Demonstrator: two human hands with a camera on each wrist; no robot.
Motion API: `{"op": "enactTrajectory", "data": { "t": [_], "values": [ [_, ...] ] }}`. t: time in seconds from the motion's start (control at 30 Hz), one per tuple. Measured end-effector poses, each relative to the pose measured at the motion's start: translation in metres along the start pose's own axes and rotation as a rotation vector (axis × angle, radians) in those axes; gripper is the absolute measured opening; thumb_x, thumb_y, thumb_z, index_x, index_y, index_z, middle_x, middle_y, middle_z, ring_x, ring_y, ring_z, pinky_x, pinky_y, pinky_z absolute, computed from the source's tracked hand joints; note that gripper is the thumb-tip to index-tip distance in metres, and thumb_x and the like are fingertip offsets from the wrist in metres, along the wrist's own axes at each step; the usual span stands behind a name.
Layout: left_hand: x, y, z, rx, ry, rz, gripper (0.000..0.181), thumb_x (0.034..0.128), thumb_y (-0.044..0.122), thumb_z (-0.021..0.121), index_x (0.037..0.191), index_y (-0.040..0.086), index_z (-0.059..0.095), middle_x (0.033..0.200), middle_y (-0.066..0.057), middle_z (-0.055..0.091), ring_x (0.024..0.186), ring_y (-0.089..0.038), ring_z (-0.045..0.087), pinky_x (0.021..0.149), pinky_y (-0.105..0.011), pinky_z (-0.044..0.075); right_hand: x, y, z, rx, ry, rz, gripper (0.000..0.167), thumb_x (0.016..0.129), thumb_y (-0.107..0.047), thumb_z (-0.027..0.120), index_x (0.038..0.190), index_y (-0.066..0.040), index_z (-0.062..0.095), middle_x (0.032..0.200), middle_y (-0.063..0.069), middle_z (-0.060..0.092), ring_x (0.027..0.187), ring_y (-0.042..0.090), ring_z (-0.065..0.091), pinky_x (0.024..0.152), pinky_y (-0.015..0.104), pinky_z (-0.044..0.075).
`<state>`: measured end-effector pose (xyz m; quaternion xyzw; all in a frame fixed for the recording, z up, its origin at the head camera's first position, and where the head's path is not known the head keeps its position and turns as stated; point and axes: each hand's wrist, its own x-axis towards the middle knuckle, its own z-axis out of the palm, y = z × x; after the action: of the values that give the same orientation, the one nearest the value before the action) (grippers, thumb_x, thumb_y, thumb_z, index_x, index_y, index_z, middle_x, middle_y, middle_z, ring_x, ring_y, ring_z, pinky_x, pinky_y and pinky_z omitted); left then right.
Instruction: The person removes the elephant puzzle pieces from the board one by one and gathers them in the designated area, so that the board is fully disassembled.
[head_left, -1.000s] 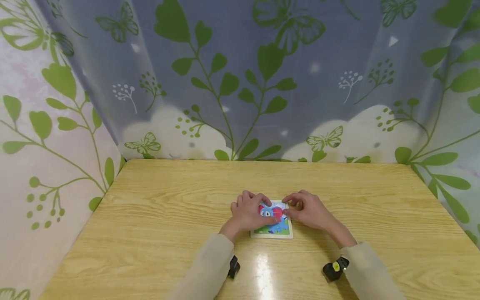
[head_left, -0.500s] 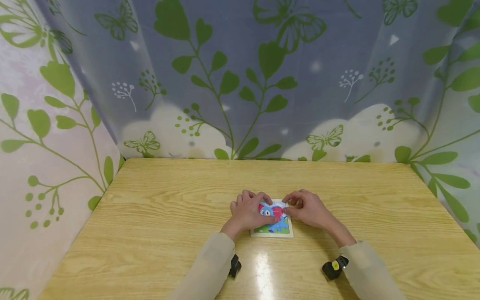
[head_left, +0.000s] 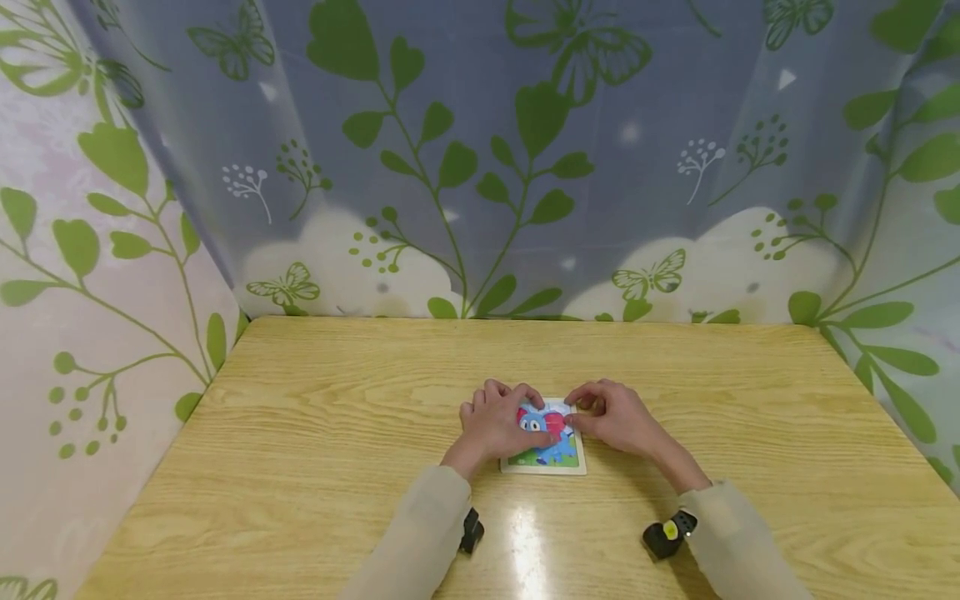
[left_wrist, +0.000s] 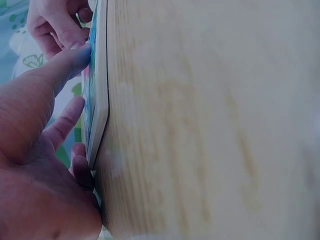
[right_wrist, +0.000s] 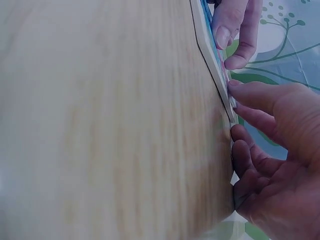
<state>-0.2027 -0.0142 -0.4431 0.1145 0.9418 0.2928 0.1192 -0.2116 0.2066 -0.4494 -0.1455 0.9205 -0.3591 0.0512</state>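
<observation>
A small jigsaw puzzle [head_left: 558, 457] lies flat on the table; it has a pale frame and a blue cartoon animal with pink ears on a green ground. My left hand [head_left: 493, 427] spreads over its left side, with the thumb resting on the picture and the index finger touching the upper part. At the upper right corner, my right hand [head_left: 618, 421] touches the puzzle with thumb and index finger, the other fingers bent beneath. In the right wrist view the puzzle [right_wrist: 212, 55] appears edge-on, the right thumb [right_wrist: 250, 92] against its face. The hands partly cover the picture.
The wood-grain table [head_left: 337, 400] extends around the puzzle on every side. Behind it hangs a printed curtain [head_left: 480, 167] with leaves and butterflies, and more printed cloth [head_left: 90, 250] flanks the left. A black wrist camera [head_left: 666, 540] sits under the right sleeve.
Both hands and the puzzle stay in nearly the same place. Only a slight shift of the whole head view shows.
</observation>
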Motion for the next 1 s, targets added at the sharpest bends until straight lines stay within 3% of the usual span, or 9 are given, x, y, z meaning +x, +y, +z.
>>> {"op": "enactTrajectory", "data": {
  "t": [0.4,1.0],
  "values": [
    [0.0019,-0.0003,0.0019,-0.002,0.001,-0.003,0.041,0.0827,0.052,0.079,0.115,0.033,0.061,0.112,-0.004,0.042,0.105,-0.025,0.037,0.081,-0.042,0.024,-0.0008,-0.0021,0.0007,0.070,0.002,0.036,0.025,0.091,-0.017,0.076,0.113,-0.007,0.071,0.097,0.007,0.067,0.082,0.017,0.053,0.070,0.027,0.043],
    [0.0005,0.0009,-0.0006,0.013,0.000,-0.004,0.042,0.0824,0.053,0.079,0.115,0.033,0.061,0.114,-0.005,0.043,0.106,-0.025,0.038,0.081,-0.042,0.025,-0.0016,0.0036,0.0042,0.174,0.041,0.048,0.017,0.092,-0.011,0.073,0.109,-0.007,0.071,0.097,0.007,0.071,0.083,0.019,0.057,0.072,0.025,0.046]
  ]
}}
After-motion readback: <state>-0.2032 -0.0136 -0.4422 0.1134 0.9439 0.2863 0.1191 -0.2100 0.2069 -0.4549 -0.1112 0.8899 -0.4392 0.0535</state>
